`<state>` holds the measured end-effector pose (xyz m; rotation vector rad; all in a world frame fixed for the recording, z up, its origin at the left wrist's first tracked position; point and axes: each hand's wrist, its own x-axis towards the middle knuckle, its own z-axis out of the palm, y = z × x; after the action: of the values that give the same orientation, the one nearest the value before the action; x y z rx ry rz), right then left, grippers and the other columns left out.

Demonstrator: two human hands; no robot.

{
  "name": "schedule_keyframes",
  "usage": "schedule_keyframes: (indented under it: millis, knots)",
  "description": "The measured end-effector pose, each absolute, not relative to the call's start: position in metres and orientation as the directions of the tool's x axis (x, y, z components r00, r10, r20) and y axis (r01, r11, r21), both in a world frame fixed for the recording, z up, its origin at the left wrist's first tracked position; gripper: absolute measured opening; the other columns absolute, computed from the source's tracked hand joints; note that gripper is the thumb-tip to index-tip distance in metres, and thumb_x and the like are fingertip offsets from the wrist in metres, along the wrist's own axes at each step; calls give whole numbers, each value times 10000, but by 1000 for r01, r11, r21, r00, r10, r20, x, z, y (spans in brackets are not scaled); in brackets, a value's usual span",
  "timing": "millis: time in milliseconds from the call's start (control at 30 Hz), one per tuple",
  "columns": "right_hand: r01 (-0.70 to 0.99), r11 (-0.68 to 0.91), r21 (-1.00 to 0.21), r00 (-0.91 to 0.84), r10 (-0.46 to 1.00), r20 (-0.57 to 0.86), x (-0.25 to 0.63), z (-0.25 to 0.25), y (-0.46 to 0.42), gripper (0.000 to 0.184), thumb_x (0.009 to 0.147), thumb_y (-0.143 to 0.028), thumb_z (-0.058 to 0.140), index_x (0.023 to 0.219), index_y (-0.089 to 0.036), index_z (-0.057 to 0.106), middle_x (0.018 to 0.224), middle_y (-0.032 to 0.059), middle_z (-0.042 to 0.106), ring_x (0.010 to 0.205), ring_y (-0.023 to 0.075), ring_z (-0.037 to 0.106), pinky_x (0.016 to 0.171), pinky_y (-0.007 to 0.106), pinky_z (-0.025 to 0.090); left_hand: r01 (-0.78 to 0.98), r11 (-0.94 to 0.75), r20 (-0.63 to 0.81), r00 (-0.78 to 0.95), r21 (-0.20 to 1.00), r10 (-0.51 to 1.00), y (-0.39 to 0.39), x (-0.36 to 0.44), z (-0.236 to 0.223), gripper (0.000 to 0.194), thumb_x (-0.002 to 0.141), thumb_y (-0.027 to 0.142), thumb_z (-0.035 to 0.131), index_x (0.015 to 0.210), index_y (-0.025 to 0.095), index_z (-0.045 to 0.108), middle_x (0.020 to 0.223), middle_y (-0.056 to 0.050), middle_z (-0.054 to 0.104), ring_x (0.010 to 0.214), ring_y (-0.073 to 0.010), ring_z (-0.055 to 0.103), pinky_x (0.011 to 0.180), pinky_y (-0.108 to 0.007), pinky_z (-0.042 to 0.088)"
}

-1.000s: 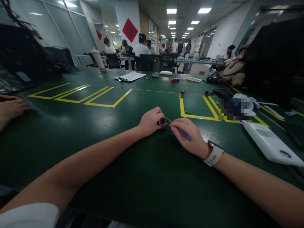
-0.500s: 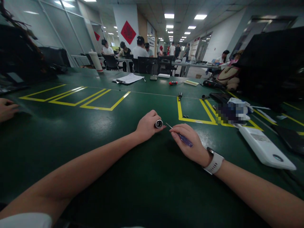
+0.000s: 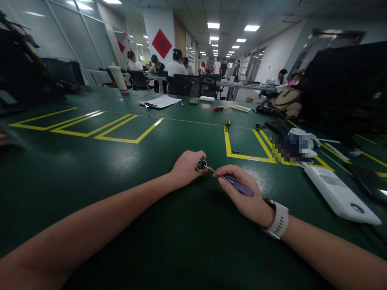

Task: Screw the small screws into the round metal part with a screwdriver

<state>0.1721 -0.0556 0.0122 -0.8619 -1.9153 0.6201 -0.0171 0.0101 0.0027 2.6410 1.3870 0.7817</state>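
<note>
Screwdriver [image 3: 242, 187] tip moved to socket's [image 3: 201, 165] mouth; right hand [image 3: 242, 193] pinches screwdriver, left hand [image 3: 188, 167] grips socket.

No legible text: markings on the red diamond sign [image 3: 161, 43] on the pillar [image 3: 159, 18] and wall lettering [image 3: 190, 50] too blurred

We seem to be in a shared office used as a workroom: ceiling lights [image 3: 213, 25] run down a long room, people sit at far desks on black chairs [image 3: 182, 85], and our green surface [image 3: 145, 241] carries taped yellow outlines [image 3: 116, 140] and a red screwdriver [image 3: 219, 108].
</note>
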Motion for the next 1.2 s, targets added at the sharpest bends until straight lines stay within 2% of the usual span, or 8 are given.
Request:
schedule_keyframes:
  millis: [200,500,567,667,767,867,967,1200]
  knots:
    - [220,558,-800,-372,806,460,167,14,-47,113,843,-224,537,930,-173,589,876,35,622,821,158,607,723,305,504,718,-650,429,519,251,739,14,-18,0,149,745,281,626,807,169,549,763,-15,607,715,-172,543,669,-306,397]
    - [341,497,-798,-331,858,393,163,17,-46,139,850,-220,513,855,-156,636,808,29,636,752,155,593,687,308,466,684,-690,447,555,235,702,16,-16,-3,131,791,264,559,723,160,516,696,-1,522,640,-140,488,584,-264,358]
    - [255,422,-870,-317,887,337,163,14,-46,144,840,-243,532,838,-161,651,824,36,651,794,168,603,729,330,471,659,-706,448,565,261,693,14,-15,-3,123,788,239,554,710,160,501,687,5,496,628,-131,475,568,-253,349]
    - [-35,212,-977,-267,940,213,164,9,-46,130,811,-266,574,806,-175,667,834,39,669,824,174,616,789,356,474,619,-733,474,574,282,668,12,-14,-3,126,773,200,554,680,163,476,665,16,457,612,-119,450,558,-242,338]
    - [-275,22,-961,-257,962,95,164,6,-47,110,782,-268,612,788,-180,676,837,41,682,814,167,621,800,354,471,584,-749,508,563,314,652,12,-14,-4,138,767,182,547,664,168,456,651,26,434,602,-111,433,552,-235,332]
    - [-369,-65,-927,-290,956,48,164,4,-49,105,778,-266,621,798,-181,681,875,47,688,842,168,620,806,349,464,561,-748,541,529,355,654,13,-14,-6,139,747,163,558,662,172,449,648,36,428,597,-104,425,554,-228,332]
    - [-391,-66,-918,-303,951,61,163,2,-50,114,795,-267,605,826,-185,678,908,48,686,868,170,617,804,346,462,546,-750,564,508,373,651,15,-15,-7,140,739,167,571,665,170,452,645,40,430,591,-100,421,552,-225,331]
    - [-272,28,-962,-231,969,94,164,3,-55,112,778,-270,623,817,-178,673,884,44,684,842,165,616,790,341,459,589,-743,526,543,317,654,12,-13,-8,95,749,120,523,674,159,479,660,25,459,603,-104,444,557,-229,337]
